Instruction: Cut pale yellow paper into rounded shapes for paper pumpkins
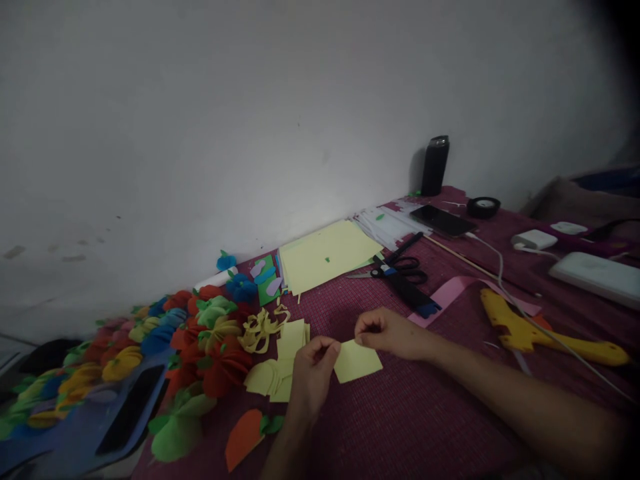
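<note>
A small pale-yellow piece of paper is held by its far edge, just above the maroon checked cloth. My left hand pinches its left corner between thumb and fingers. Near the far right corner, my right hand pinches the same paper. Left of my left hand lie yellow paper squares and a stack of rounded yellow cut-outs. Curled yellow paper strips are heaped behind them. Closer to me rests an orange half-round paper piece with a green leaf.
Colourful paper pumpkins crowd the left side. Large yellow sheets lie by the wall, with scissors beside them. To the right are a yellow glue gun, a pink strip, a phone, a white cable and a black bottle.
</note>
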Demonstrator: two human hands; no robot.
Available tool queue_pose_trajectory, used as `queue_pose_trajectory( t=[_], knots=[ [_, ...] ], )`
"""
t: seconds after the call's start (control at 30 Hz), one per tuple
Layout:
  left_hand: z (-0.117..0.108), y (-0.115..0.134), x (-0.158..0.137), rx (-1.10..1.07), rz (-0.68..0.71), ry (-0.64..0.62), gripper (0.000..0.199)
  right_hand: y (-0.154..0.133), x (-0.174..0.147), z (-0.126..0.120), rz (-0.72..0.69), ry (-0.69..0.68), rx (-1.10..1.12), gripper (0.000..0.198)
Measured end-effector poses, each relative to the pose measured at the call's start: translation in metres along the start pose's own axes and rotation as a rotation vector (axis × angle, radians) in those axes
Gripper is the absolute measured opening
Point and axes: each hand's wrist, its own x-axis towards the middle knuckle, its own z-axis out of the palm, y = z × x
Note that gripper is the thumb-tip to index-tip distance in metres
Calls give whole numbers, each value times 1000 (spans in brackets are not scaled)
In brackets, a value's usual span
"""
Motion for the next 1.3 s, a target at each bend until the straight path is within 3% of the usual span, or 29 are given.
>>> queue_pose_trajectory(
  t=[0.43,0.83,0.97,1.13,1.3],
  knots=[
    [4,-5,-3,80,26,-73,24,2,-1,11,-4,-47,-98,11],
    [-24,-9,7,10,-43,72,23,-2,1,-14,25,45,-2,8],
    [-15,-10,5,27,-23,44,23,-4,2,-12,-11,64,47,7],
    [3,-7,-2,55,3,-18,23,2,1,2,23,-65,-7,18],
    [-1,-3,-2,128,28,15,24,7,1,2,18,-64,-31,20]
  ],
)
